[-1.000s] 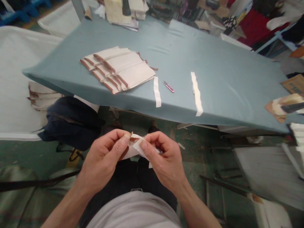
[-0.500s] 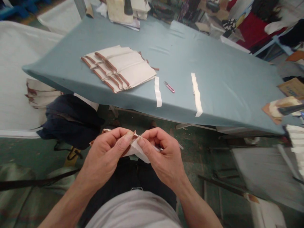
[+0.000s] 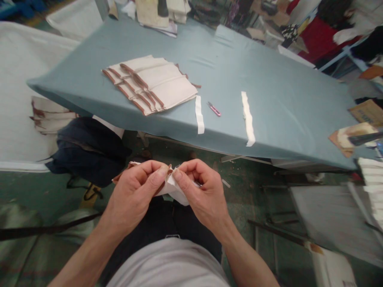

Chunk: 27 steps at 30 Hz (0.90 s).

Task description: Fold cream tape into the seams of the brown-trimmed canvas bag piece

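In front of my waist, below the table edge, both hands pinch a white cloth piece with brown edging (image 3: 177, 193). My left hand (image 3: 139, 187) grips it near a brown-edged corner, thumb pressed on the fingers. My right hand (image 3: 202, 187) pinches the white part close beside it, fingers curled. Most of the cloth is hidden behind the hands. On the table lie a stack of folded cream cloth pieces with brown binding (image 3: 167, 81), a pair of pink thread snips (image 3: 214, 109), a short white strip (image 3: 199, 115) and a longer cream strip (image 3: 247, 119).
A blue-green cloth covers the table (image 3: 287, 99), its near edge just beyond my hands. To the left are a dark blue bundle (image 3: 86, 149) and a white bin (image 3: 20, 79). A brown-and-cream object (image 3: 347, 137) sits at the table's right end.
Both hands keep their pinch on the cloth with barely any movement. The view has shifted very slightly; the things on the table stay put.
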{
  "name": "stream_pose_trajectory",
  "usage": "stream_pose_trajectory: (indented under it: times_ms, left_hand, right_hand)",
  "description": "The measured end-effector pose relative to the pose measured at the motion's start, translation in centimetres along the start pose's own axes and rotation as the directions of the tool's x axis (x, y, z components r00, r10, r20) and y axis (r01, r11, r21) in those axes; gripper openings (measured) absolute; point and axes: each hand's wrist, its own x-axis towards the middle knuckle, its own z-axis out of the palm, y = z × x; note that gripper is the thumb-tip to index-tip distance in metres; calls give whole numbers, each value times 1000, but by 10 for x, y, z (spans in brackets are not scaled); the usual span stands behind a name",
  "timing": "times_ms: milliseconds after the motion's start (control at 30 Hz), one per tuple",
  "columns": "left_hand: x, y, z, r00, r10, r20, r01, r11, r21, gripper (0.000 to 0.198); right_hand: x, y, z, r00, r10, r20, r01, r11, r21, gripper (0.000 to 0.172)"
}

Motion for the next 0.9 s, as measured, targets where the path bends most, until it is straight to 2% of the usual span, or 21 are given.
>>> stream_pose_trajectory:
  times_ms: [333, 600, 733, 900]
  left_hand:
    - [5, -6, -1, 1000, -1, -23, 3, 996, 91, 35]
    - [8, -18, 0, 1000, 13, 11, -14, 999, 37, 37]
    - [10, -23, -1, 999, 23, 29, -23, 1000, 14, 35]
    - [10, -19, -2, 999, -24, 30, 23, 999, 42, 38]
  right_hand:
    - [6, 12, 10, 996, 89, -8, -89, 995, 54, 26]
    - [5, 18, 12, 999, -25, -20, 28, 986, 166, 21]
    - [6, 20, 10, 1000, -31, 6, 29, 972, 232, 25]
    - [9, 22, 11, 1000, -11, 13, 8, 975, 222, 25]
